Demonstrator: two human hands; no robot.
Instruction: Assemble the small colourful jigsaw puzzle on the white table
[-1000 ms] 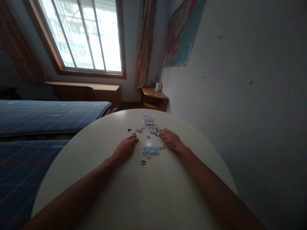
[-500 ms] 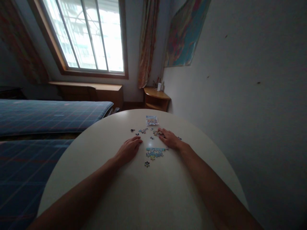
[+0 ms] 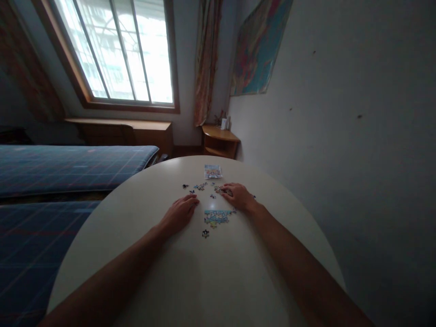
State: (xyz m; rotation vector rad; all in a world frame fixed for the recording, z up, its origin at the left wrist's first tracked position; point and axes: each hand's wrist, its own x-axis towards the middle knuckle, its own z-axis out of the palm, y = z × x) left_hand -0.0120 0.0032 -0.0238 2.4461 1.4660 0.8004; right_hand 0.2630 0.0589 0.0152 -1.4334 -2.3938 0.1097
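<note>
A partly joined jigsaw puzzle [image 3: 217, 216], mostly blue, lies flat on the white round table [image 3: 218, 277] between my forearms. My left hand [image 3: 180, 211] rests on the tabletop left of it, fingers stretched out and lying near a loose puzzle piece [image 3: 192, 192]. Beyond the joined part, my right hand [image 3: 237, 195] reaches over a small heap of puzzle pieces [image 3: 218, 189]. Its fingertips touch the heap, with thumb and fingers apart; the pieces under them are partly hidden. A single dark piece [image 3: 205, 233] sits below the joined part.
A picture card [image 3: 213, 171] lies at the far side of the table, with more loose pieces [image 3: 200, 186] in front of it. Left of the table stands a bed with a blue plaid mattress [image 3: 75, 168]. A white wall [image 3: 306, 150] runs along the right.
The view has shifted slightly, so most things sit a little further left. My right hand's fingers have bent a little over the heap. My left hand stays put on the table.
</note>
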